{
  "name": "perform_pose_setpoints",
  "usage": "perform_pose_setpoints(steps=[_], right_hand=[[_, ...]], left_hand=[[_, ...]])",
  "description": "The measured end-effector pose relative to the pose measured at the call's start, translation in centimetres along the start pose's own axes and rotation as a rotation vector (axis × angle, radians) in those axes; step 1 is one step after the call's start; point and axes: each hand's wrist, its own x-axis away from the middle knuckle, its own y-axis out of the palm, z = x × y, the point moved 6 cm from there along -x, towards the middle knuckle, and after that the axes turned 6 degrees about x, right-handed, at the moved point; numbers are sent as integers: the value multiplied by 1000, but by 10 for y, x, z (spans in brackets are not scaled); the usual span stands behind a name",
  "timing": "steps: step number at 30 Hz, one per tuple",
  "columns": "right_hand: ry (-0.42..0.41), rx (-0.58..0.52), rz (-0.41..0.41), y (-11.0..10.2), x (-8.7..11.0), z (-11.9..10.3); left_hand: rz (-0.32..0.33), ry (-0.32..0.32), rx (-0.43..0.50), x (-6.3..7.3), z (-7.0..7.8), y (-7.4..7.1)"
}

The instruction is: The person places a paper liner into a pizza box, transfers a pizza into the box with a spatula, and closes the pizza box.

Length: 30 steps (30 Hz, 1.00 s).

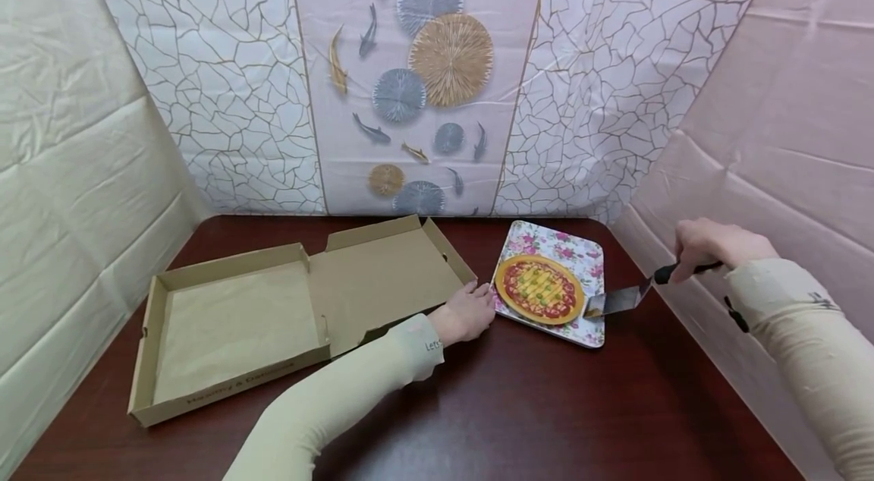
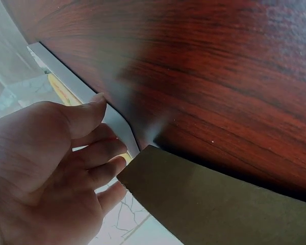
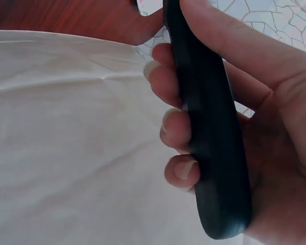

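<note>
A round pizza (image 1: 539, 290) with yellow, red and green topping lies on a floral tray (image 1: 587, 335). My right hand (image 1: 717, 244) grips the black handle (image 3: 209, 132) of a spatula (image 1: 621, 300), fingers wrapped round it with the thumb along its top. The metal blade slants down onto the tray, its front edge right at the pizza's right side. At the tray's left edge is my left hand (image 1: 467, 312), fingers loosely bent. In the left wrist view its thumb and fingertips lie against the tray rim (image 2: 120, 125), beside a cardboard corner.
An open cardboard pizza box (image 1: 232, 329) lies on the left of the dark wood table (image 1: 546, 405), its lid (image 1: 382, 276) folded out to the right, close to the tray. Cloth-covered walls (image 1: 806, 162) enclose the table at the sides and back.
</note>
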Motion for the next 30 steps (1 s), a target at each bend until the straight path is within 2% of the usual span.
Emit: perform_pose_setpoints(steps=[4, 5, 11, 12, 15, 20, 24, 30], right_hand=[[-39, -54, -37, 8, -2, 0], [-43, -69, -45, 10, -2, 1], [-52, -146, -140, 18, -1, 1], [-55, -165, -163, 20, 0, 1], [-74, -192, -205, 27, 1, 2], [-82, -213, -265, 35, 6, 4], [-42, -215, -300, 42, 10, 4], [32, -226, -302, 59, 20, 3]], left_hand=[[-11, 0, 21, -1, 1, 2], [0, -2, 19, -4, 0, 5], [-9, 1, 56, -2, 2, 5], [-22, 4, 64, 0, 3, 2], [-25, 12, 57, -4, 4, 2], [-5, 30, 57, -10, 2, -5], [-18, 31, 63, -10, -2, -8], [-36, 65, 39, -7, -2, -7]])
